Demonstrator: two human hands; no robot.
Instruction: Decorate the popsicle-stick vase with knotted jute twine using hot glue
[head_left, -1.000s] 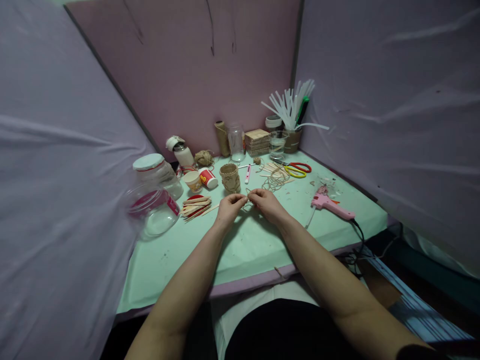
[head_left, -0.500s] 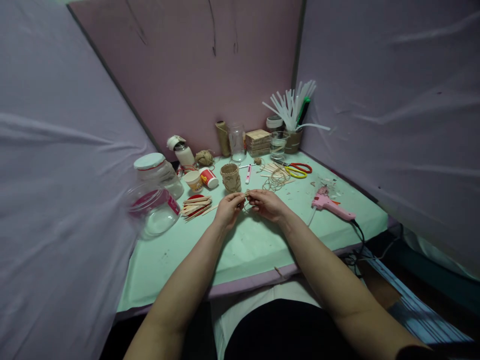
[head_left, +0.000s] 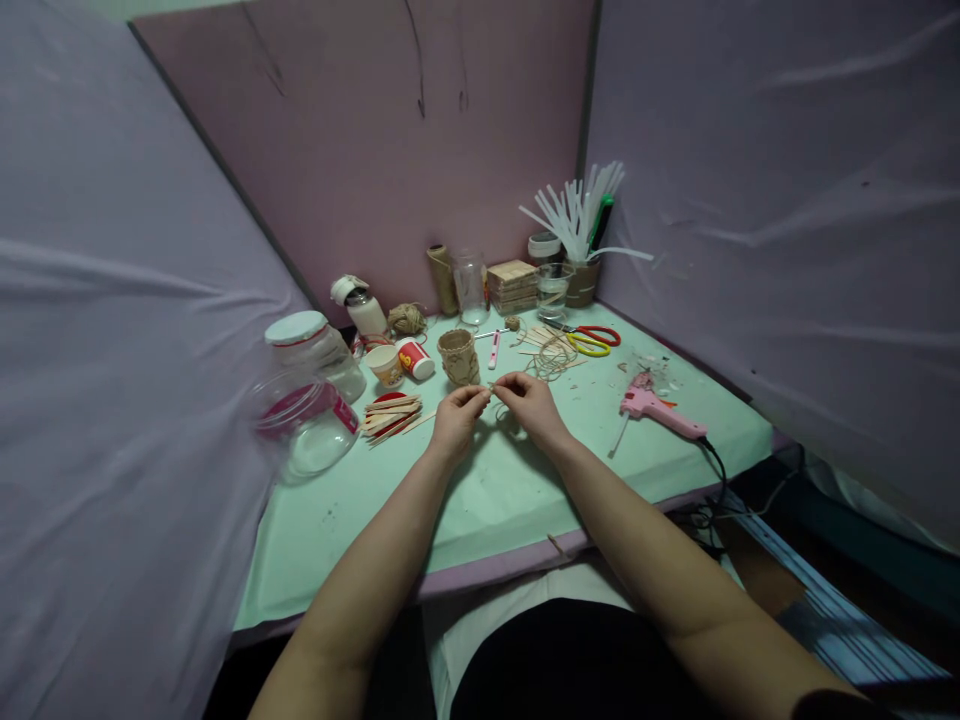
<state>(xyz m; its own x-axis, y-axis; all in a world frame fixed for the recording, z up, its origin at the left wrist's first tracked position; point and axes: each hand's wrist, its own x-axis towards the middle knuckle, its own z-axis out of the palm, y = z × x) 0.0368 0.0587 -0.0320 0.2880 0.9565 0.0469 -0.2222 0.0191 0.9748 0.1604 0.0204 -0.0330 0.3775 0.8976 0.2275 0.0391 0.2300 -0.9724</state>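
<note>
My left hand [head_left: 459, 415] and my right hand [head_left: 532, 404] meet over the middle of the table, fingertips almost touching. Both are closed in a pinch on a piece of thin brown twine [head_left: 501, 410], whose loose part hangs below my right fingers. Most of what lies between the fingertips is hidden. Just behind my hands stands a tan cup [head_left: 458, 360] with braided twine round its rim and curled twine on its side. A tangle of loose twine [head_left: 553, 364] lies beyond my right hand, over thin wooden sticks.
A pink glue gun [head_left: 664, 412] lies right, its cord over the table edge. Scissors [head_left: 589, 343] and a pink-white cutter [head_left: 494, 350] lie behind. Left are craft sticks [head_left: 391, 418], paper cups [head_left: 385, 367] and plastic jars [head_left: 319, 430]. Glue sticks [head_left: 574, 215] stand at the back.
My right hand's fingers have turned and drawn in to a tighter pinch beside the left fingertips. The left hand stays nearly in place. The whole view has shifted slightly.
</note>
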